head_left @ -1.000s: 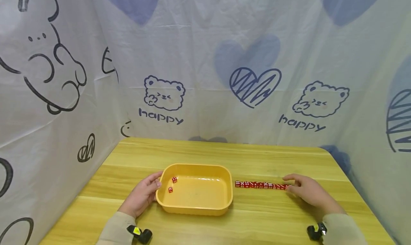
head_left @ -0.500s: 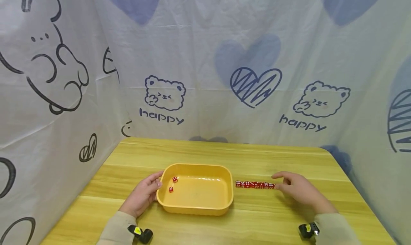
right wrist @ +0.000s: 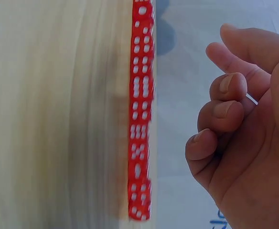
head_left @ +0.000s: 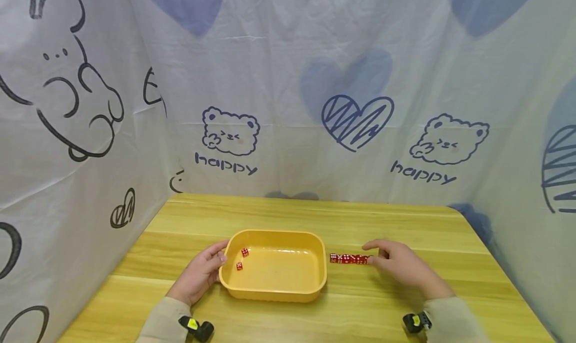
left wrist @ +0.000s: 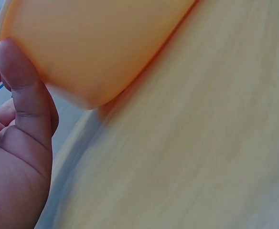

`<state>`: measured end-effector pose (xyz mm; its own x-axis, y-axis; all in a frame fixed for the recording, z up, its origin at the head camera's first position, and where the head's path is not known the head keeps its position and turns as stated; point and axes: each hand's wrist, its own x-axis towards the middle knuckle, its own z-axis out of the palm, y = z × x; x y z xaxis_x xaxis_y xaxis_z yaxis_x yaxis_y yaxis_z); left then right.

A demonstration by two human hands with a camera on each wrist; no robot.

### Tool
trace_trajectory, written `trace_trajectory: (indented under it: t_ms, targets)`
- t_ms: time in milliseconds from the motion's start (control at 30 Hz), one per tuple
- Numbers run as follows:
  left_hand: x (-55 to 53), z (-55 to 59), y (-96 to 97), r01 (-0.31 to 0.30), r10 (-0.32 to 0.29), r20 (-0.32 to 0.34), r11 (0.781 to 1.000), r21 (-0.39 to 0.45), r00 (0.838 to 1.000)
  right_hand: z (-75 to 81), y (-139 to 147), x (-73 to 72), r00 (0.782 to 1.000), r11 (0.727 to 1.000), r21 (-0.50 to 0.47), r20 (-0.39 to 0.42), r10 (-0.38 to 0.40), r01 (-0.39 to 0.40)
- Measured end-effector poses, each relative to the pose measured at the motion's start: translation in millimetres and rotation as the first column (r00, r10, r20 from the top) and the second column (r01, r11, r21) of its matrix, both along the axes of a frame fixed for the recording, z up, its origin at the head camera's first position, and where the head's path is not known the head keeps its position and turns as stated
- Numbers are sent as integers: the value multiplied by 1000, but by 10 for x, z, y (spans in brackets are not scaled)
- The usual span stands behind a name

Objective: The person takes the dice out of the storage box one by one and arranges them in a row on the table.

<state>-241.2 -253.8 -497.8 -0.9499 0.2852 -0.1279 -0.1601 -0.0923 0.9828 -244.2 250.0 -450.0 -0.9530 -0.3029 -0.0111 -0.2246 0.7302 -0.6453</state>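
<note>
A yellow plastic tray [head_left: 288,294] stands on the table with two red dice [head_left: 242,259] near its left end. My left hand [head_left: 198,273] holds the tray's left side, the thumb [left wrist: 24,81] against its wall in the left wrist view. Right of the tray lies a straight row of red dice [head_left: 348,258] with white pips. Over the right part of this row is my right hand [head_left: 400,265], which hides that part in the head view. In the right wrist view its fingers [right wrist: 220,115] are bent loosely with nothing between them.
A wood-grain table [head_left: 270,323] bears everything. White cloth [head_left: 288,148] printed with hearts and bears hangs behind and on both sides. Each wrist wears a small black camera, such as the left one [head_left: 196,328].
My right hand has moved left along the row of dice, so less of the row shows in the head view. The left hand, the tray and its two dice stay in place.
</note>
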Motion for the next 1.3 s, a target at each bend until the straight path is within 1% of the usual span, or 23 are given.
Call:
trace_trajectory:
  t_ms: [367, 567, 700, 900, 1133, 1300]
  targets:
    - [-2, 8, 4, 1, -1, -3, 1000, -6, 1000, 63, -321, -28, 998, 998, 1, -26, 57, -57]
    - [6, 11, -2, 2, -2, -7, 1000, -13, 1000, 116, -516, -32, 997, 997, -9, -22, 75, -75]
    - [2, 6, -2, 2, -2, -4, 1000, -11, 1000, 152, -651, -41, 994, 994, -29, -24, 103, -104]
    - [-8, 0, -5, 4, -5, -9, 1000, -12, 1000, 200, -847, -61, 986, 984, -57, -39, 165, -167]
    - [-21, -13, -11, 13, -13, -10, 1000, -4, 1000, 214, -1056, -94, 968, 969, -37, -69, 240, -243]
    - [-30, -22, -18, 16, -16, -10, 1000, -1, 1000, 235, -1206, -93, 960, 960, -52, -61, 273, -276]
